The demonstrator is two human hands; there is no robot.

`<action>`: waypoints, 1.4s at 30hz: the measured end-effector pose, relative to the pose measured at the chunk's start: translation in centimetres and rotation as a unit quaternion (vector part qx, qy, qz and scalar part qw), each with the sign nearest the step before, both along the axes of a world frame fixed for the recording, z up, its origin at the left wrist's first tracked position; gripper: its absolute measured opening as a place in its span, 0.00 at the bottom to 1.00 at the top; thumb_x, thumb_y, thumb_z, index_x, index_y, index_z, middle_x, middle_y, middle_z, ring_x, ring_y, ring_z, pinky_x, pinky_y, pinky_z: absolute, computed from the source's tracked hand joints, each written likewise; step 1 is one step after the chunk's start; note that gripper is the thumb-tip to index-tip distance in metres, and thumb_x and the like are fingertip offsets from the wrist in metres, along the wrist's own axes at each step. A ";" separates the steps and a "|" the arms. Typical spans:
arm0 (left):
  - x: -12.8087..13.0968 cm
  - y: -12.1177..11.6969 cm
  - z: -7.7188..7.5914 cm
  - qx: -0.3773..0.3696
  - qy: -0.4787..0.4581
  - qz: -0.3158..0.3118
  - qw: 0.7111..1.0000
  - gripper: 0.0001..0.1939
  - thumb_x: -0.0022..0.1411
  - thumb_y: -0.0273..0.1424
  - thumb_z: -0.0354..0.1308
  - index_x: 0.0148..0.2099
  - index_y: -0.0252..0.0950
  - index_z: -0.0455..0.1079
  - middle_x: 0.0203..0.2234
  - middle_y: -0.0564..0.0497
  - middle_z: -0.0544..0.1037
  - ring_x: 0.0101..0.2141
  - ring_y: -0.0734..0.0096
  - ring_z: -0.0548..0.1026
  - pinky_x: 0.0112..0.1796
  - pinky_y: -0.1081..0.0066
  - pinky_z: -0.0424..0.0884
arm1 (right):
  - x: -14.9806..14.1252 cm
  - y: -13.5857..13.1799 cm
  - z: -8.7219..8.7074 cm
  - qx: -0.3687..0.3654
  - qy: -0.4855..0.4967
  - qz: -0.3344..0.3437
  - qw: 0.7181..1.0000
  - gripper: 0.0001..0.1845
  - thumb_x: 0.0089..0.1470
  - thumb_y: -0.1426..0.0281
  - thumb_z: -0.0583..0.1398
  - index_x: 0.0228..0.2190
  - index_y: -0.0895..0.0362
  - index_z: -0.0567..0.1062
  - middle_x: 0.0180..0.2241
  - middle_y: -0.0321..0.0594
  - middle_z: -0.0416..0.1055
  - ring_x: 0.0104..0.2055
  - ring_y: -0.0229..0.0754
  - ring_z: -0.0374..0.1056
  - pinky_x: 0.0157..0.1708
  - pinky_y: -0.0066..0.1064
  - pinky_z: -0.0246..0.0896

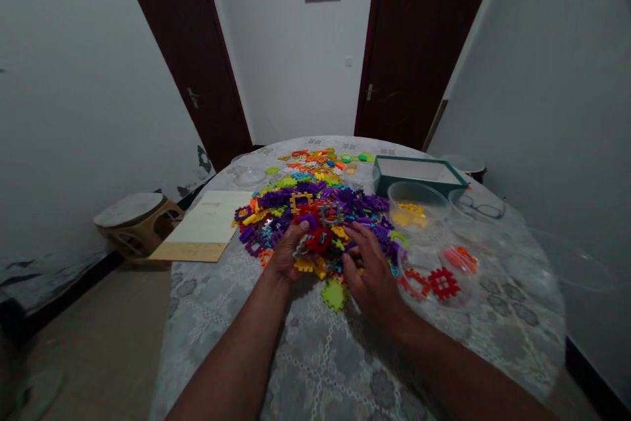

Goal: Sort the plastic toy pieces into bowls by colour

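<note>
Lower centre of frame: round table under grey floral cloth. Mid-frame: heap of multicoloured interlocking plastic pieces. Right of centre: right hand, fingers loosely spread; cannot tell contact. Centre: left hand, pinches mainly red plastic cluster between thumb and fingers. Just below: lime-green square plastic tile.

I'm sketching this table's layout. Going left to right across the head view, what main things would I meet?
Stool → cream board → left hand → lime-green piece → right hand → red toothed piece → eyeglasses.
</note>
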State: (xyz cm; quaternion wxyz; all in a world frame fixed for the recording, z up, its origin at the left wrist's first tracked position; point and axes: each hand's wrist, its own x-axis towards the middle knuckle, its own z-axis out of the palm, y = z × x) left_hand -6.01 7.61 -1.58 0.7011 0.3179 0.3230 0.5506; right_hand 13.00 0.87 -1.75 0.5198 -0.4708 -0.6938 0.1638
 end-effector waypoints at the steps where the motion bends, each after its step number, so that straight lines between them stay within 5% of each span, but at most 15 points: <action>1: -0.1 0.0 0.1 0.002 -0.005 -0.012 1.000 0.25 0.57 0.42 0.73 0.54 0.38 0.75 0.36 0.47 0.84 0.27 0.65 0.81 0.25 0.70 0.75 | 0.0 0.2 -0.1 -0.006 -0.002 0.000 1.000 0.26 0.67 0.72 0.57 0.64 0.50 0.69 0.70 0.51 0.57 0.64 0.52 0.68 0.60 0.50 0.70; 9: 0.6 0.0 0.1 0.006 0.025 -0.039 0.999 0.24 0.56 0.39 0.74 0.53 0.40 0.76 0.37 0.48 0.84 0.25 0.68 0.80 0.19 0.76 0.71 | 0.1 1.0 -0.3 -0.005 -0.035 -0.006 0.999 0.28 0.66 0.73 0.58 0.65 0.48 0.71 0.66 0.47 0.66 0.69 0.49 0.62 0.69 0.48 0.60; 15: 0.5 0.3 0.4 -0.004 0.061 -0.022 0.998 0.26 0.54 0.37 0.75 0.54 0.42 0.73 0.39 0.50 0.84 0.27 0.67 0.81 0.21 0.74 0.75 | 0.2 0.7 0.6 0.037 -0.040 -0.019 0.998 0.26 0.68 0.72 0.56 0.64 0.50 0.72 0.61 0.47 0.69 0.65 0.46 0.67 0.66 0.42 0.65; 21: 0.2 0.4 0.7 -0.025 0.059 -0.009 0.998 0.23 0.55 0.35 0.75 0.51 0.42 0.71 0.30 0.54 0.81 0.24 0.68 0.80 0.20 0.74 0.75 | 0.6 0.1 1.9 0.023 -0.004 -0.028 0.999 0.25 0.68 0.72 0.56 0.64 0.51 0.72 0.57 0.47 0.70 0.60 0.45 0.69 0.62 0.39 0.67; 28: 0.2 0.5 0.2 -0.022 0.014 -0.017 1.000 0.27 0.53 0.36 0.77 0.50 0.41 0.68 0.29 0.55 0.80 0.24 0.70 0.79 0.18 0.78 0.71 | 0.7 -0.1 1.0 -0.029 0.057 0.008 0.998 0.24 0.69 0.71 0.55 0.64 0.50 0.73 0.58 0.46 0.69 0.59 0.47 0.69 0.60 0.44 0.69; 38: 0.2 0.6 0.1 -0.033 -0.018 -0.011 0.999 0.27 0.53 0.35 0.78 0.48 0.41 0.66 0.29 0.55 0.80 0.22 0.69 0.80 0.18 0.77 0.71 | 1.2 -0.1 1.4 -0.020 0.059 0.057 0.996 0.13 0.69 0.70 0.57 0.48 0.52 0.81 0.45 0.43 0.78 0.48 0.45 0.74 0.51 0.40 0.70; 42: 0.2 0.6 0.3 -0.024 -0.014 -0.016 0.999 0.25 0.53 0.35 0.77 0.47 0.41 0.67 0.27 0.55 0.81 0.22 0.68 0.80 0.17 0.77 0.71 | 0.9 -0.3 1.9 -0.040 0.060 0.038 0.997 0.20 0.66 0.71 0.58 0.58 0.51 0.76 0.50 0.43 0.79 0.49 0.45 0.75 0.53 0.39 0.69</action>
